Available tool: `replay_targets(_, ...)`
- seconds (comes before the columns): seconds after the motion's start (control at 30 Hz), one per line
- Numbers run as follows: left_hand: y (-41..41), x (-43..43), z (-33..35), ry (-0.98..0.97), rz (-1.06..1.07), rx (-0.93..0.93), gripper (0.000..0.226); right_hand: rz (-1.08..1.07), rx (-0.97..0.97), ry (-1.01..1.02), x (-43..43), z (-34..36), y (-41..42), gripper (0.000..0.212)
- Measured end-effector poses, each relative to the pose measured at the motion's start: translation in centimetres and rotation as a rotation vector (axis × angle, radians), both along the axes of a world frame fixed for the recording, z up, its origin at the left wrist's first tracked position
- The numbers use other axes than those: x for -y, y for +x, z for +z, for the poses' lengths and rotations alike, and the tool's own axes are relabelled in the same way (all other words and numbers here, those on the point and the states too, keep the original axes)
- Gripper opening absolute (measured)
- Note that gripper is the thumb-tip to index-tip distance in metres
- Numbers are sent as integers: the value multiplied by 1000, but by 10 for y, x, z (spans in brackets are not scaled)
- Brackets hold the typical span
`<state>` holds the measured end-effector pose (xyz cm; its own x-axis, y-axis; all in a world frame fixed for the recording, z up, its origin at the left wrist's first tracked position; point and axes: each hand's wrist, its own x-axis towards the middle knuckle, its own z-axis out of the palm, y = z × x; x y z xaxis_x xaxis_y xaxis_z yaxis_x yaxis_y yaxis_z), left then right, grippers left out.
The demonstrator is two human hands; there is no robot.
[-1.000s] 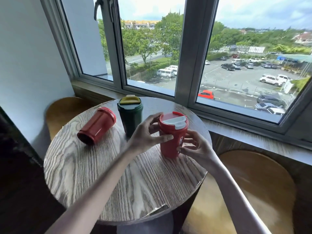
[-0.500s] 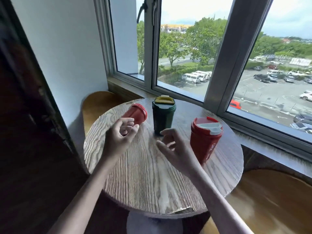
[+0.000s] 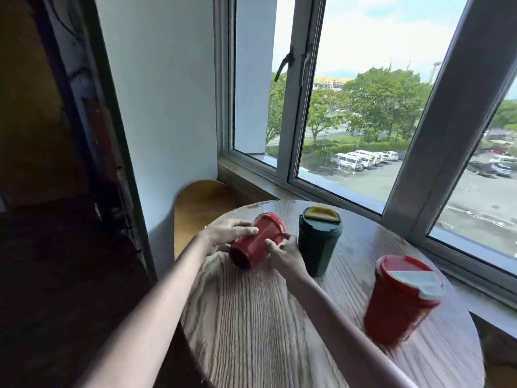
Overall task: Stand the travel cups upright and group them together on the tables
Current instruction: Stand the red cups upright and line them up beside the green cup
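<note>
Nearest you, the round wooden table carries the upright red cup at its near right edge, white lid on top, standing well apart from the other two cups. Both of your forearms reach across the tabletop toward the far left. There your right hand curls its fingers against the right side of the tipped red cup, and your left hand lays its fingers over the cup's upper left side, so the two hands clasp it between them. This cup lies on its side, its base toward you and its lid end pointing away; motion blur hides whether the base touches the wood. Just beside your right hand, on the right, the green cup stands upright with a yellow lid. Beyond the table's far left edge sits a wooden chair, and behind everything runs the window.
</note>
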<state>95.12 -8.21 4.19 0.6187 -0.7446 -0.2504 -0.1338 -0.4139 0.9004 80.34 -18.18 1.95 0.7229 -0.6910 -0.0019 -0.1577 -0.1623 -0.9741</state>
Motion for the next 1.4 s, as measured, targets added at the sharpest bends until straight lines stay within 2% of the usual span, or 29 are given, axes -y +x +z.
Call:
replay_targets(0.17,1,-4,-3,-109,21,-28,56,-30,89,113,-4,-7,9,45)
replay_targets(0.23,2,-8,-3,-161,30,-14,64,-10,143,119,-7,-5,9,46)
replay_targets(0.3,4,-15,3,-229,37,5,74,7,200,87,-11,0,10,42)
replay_targets(0.5,-12,-36,39,-504,77,95,70,62,445,-43,-21,41,4,47)
replay_targets(0.7,-45,-54,43,-647,141,159,67,151,537,-72,-25,53,-20,52)
replay_targets(1.03,-97,-67,-25,-645,228,134,64,239,447,22,-25,1,-61,51)
replay_targets(1.27,-110,-69,-37,-605,172,214,64,254,418,101,-25,-6,-80,56)
replay_targets(1.4,-115,-70,-38,-564,176,175,68,255,297,51,-31,-2,-103,54)
